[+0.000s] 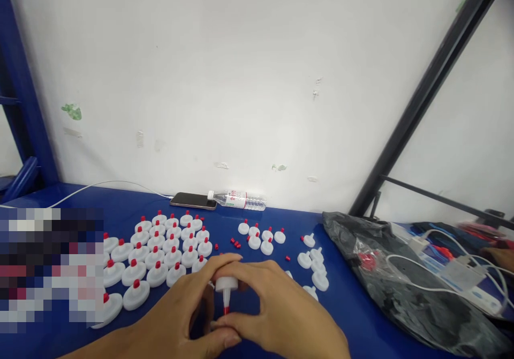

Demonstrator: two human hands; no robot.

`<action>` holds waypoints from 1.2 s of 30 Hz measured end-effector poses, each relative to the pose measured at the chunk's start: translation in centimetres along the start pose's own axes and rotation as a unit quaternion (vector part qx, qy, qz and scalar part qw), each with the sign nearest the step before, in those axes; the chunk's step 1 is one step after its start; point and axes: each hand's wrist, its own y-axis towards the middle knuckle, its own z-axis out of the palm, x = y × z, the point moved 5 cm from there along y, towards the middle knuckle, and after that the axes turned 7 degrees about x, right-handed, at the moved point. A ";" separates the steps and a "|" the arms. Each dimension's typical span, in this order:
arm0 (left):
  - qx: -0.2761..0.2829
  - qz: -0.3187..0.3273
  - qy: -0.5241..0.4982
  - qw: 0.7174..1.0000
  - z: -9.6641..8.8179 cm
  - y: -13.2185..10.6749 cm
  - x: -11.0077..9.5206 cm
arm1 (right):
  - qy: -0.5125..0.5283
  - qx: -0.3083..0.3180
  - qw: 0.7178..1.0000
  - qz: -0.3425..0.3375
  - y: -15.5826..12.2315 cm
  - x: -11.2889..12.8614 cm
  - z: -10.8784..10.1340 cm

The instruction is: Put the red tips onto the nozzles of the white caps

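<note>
Both my hands meet low in the middle of the view over a blue table point(349, 305). My left hand point(188, 316) pinches a white nozzle cap point(226, 285) whose spout points down. My right hand point(281, 311) is closed round the spout's lower end, where a small red tip point(226, 310) shows between the fingertips. Rows of white caps with red tips point(160, 249) stand to the left of my hands. A smaller cluster of such caps point(261, 237) lies behind them, and white caps without red tips point(315, 265) lie to the right. Loose red tips point(235, 243) are scattered between.
A black plastic bag point(401, 289) lies at the right with a white power strip and cables point(453, 273) on it. A phone point(193, 201) and a lying water bottle point(236, 200) rest against the white wall. A black diagonal bar point(425, 97) rises at right.
</note>
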 end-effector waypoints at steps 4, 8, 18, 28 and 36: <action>-0.029 -0.015 0.047 0.998 0.5 -0.5 0.0 | -0.013 -0.008 1.000 0.018 0.2 -0.6 0.3; -0.024 -0.020 0.066 0.997 0.5 -0.2 -0.4 | -0.048 -0.036 0.997 0.046 0.4 -1.4 0.1; 0.018 0.012 0.072 0.997 1.2 1.0 0.8 | -0.090 -0.044 0.993 0.055 0.6 -1.9 -0.1; 0.029 0.029 0.128 0.991 0.9 0.7 -0.7 | -0.140 -0.039 0.983 0.111 1.0 -3.9 0.2; 0.062 0.136 0.148 0.978 0.5 0.3 -4.3 | -0.172 -0.051 0.970 0.165 0.9 -4.3 -0.5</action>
